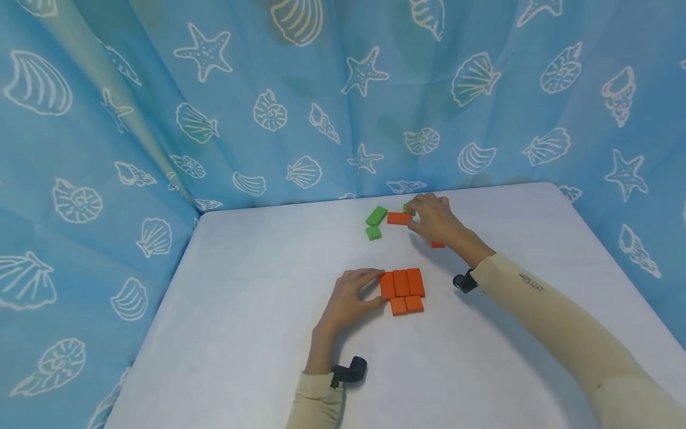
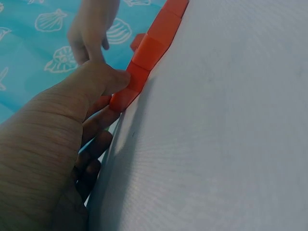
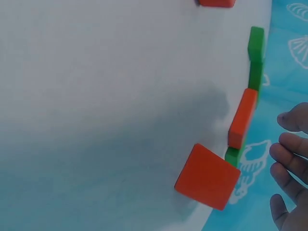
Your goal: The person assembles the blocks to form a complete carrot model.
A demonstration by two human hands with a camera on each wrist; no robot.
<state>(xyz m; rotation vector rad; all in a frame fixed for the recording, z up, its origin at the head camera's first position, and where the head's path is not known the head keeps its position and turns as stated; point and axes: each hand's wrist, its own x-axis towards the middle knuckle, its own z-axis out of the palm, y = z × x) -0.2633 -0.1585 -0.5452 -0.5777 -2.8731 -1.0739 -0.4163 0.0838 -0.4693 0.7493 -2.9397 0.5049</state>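
On the white table, orange blocks lie in a tight group: three longer ones side by side, with two smaller ones (image 1: 406,305) along their near edge. My left hand (image 1: 348,302) pinches the leftmost long orange block (image 1: 387,286) between thumb and index finger, its other fingers loosely bent. At the back, my right hand (image 1: 435,217) hovers with parted, slightly bent fingers around nothing. Close by its fingertips are an orange block (image 1: 398,218) and a partly covered green block (image 1: 408,208). A square orange block (image 3: 208,177) shows in the right wrist view, mostly hidden by the right forearm in the head view.
Two more green blocks (image 1: 377,215) lie left of the far orange block. A blue curtain (image 1: 300,119) with shell and starfish prints hangs behind and beside the white table (image 1: 241,310). Each wrist wears a black camera mount (image 1: 351,370).
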